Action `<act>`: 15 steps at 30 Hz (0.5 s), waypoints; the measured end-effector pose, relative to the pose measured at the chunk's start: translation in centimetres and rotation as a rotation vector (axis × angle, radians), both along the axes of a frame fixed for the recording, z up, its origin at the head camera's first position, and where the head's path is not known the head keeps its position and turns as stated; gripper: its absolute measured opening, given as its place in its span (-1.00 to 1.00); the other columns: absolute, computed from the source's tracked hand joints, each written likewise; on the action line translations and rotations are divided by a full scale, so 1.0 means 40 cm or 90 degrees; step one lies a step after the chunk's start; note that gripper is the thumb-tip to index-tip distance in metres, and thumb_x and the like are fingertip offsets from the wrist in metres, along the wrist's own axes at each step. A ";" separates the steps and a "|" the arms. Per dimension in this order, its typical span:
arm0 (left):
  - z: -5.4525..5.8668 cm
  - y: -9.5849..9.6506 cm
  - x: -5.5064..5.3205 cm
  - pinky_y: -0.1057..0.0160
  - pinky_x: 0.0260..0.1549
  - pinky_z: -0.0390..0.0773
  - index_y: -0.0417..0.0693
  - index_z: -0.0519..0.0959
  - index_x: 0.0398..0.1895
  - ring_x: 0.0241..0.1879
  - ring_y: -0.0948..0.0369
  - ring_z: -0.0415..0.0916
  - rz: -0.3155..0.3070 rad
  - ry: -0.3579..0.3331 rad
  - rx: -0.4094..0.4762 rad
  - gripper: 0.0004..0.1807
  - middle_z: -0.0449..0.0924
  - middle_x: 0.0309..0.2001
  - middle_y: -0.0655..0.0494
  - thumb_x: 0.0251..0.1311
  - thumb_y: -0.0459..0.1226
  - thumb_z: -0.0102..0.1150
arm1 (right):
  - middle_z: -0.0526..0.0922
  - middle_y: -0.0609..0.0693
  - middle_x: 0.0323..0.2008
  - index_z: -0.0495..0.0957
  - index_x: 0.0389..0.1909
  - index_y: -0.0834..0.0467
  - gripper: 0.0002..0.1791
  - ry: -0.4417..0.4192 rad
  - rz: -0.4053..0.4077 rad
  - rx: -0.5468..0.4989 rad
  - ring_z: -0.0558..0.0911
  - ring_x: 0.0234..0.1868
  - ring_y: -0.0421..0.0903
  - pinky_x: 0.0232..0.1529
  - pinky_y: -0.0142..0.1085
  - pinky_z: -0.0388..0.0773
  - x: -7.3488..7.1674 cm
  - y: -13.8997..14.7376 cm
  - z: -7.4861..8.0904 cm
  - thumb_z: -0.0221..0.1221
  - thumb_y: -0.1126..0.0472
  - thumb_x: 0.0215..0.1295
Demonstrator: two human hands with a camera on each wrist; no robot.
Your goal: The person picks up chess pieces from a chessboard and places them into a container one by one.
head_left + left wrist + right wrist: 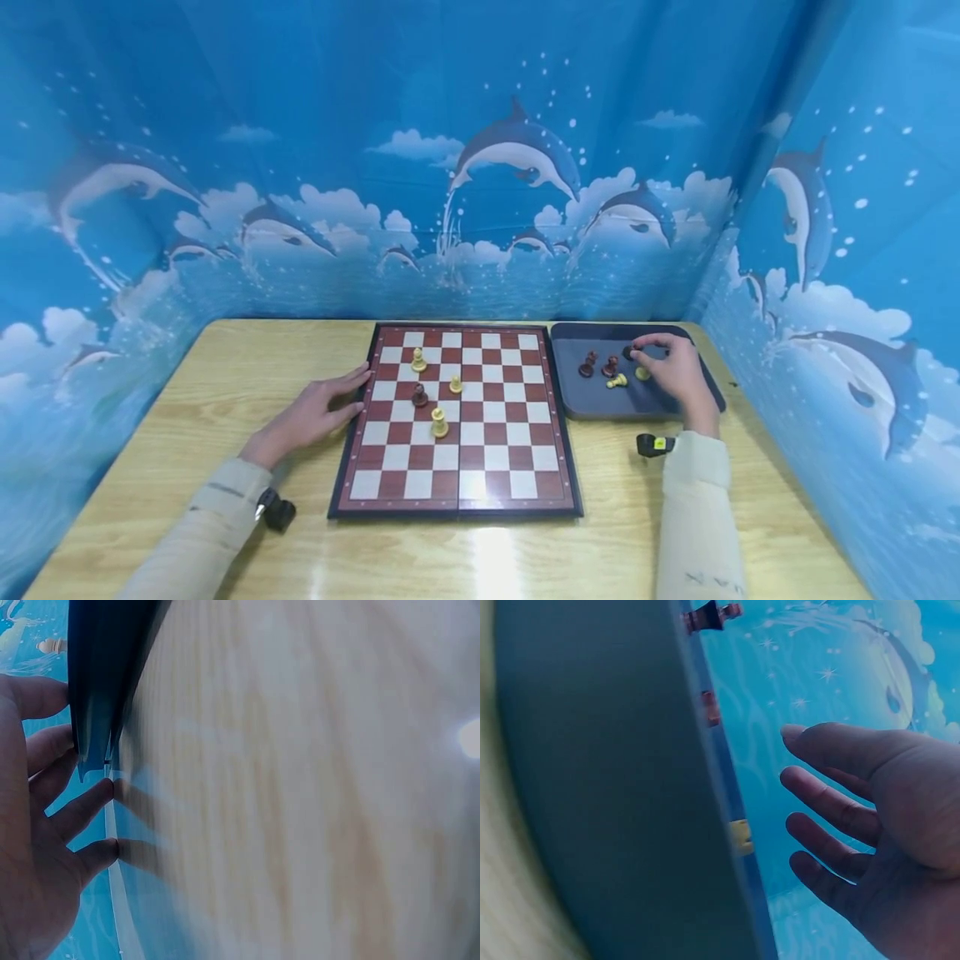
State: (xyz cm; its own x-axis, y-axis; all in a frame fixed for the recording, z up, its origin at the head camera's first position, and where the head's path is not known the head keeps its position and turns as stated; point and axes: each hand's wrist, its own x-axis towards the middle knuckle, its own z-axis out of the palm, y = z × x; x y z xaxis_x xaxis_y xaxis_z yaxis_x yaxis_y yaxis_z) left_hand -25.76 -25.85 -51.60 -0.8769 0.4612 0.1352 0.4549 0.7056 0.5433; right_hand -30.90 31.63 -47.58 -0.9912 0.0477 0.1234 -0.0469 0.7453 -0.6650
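My left hand [318, 414] rests its fingertips along the left edge of the chessboard [498, 483], fingers fairly straight. That dark edge [112, 675] is beside the fingers in the left wrist view. Over the grey tray [600, 407], my right hand [672, 373] reaches down with thumb and forefinger close together. A dark chess piece [628, 352] lies right at these fingertips. In the right wrist view the hand [885, 817] hangs above the tray's rim, fingers spread, with no piece showing between them. Beside it in the tray are dark pieces [610, 365] and yellow ones [617, 381].
On the board's left half stand several yellow pieces [439, 422] and one dark piece [420, 394]. The tray sits against the board's right side on a wooden table [615, 542]. Blue dolphin curtains [337, 167] hang behind and at both sides.
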 end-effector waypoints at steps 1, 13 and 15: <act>0.000 0.000 0.000 -0.16 0.25 0.18 -0.09 0.21 0.36 0.32 -0.15 0.12 0.000 -0.002 0.001 -0.38 0.08 0.41 -0.03 0.29 -0.07 0.04 | 0.53 0.20 0.05 0.59 -0.09 0.21 -0.70 0.002 0.002 -0.003 0.38 0.18 0.21 0.03 0.17 0.36 0.001 -0.002 0.004 0.20 0.11 0.24; 0.000 -0.002 0.000 -0.11 0.28 0.16 -0.02 0.20 0.37 0.34 -0.09 0.11 0.003 -0.015 -0.005 -0.37 0.06 0.43 0.04 0.29 -0.04 0.04 | 0.58 0.10 0.00 0.60 -0.11 0.09 -0.77 0.052 0.061 0.024 0.55 -0.35 0.05 -0.47 -0.15 0.50 0.022 -0.075 0.067 0.19 0.13 0.25; 0.001 -0.001 0.001 -0.11 0.28 0.16 -0.03 0.20 0.37 0.34 -0.09 0.11 0.004 -0.014 -0.005 -0.37 0.06 0.42 0.04 0.28 -0.05 0.04 | 0.58 0.08 0.01 0.61 -0.10 0.08 -0.77 0.054 0.072 0.029 0.55 -0.40 0.01 -0.53 -0.19 0.50 0.022 -0.093 0.069 0.19 0.12 0.25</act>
State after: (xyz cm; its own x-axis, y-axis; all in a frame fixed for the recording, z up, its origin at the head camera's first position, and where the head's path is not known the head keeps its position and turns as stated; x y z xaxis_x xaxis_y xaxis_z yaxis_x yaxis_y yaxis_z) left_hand -25.71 -25.89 -51.57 -0.8828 0.4562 0.1121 0.4379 0.7128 0.5479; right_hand -30.02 27.91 -44.80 -0.9759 -0.0706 0.2063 -0.1863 0.7615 -0.6208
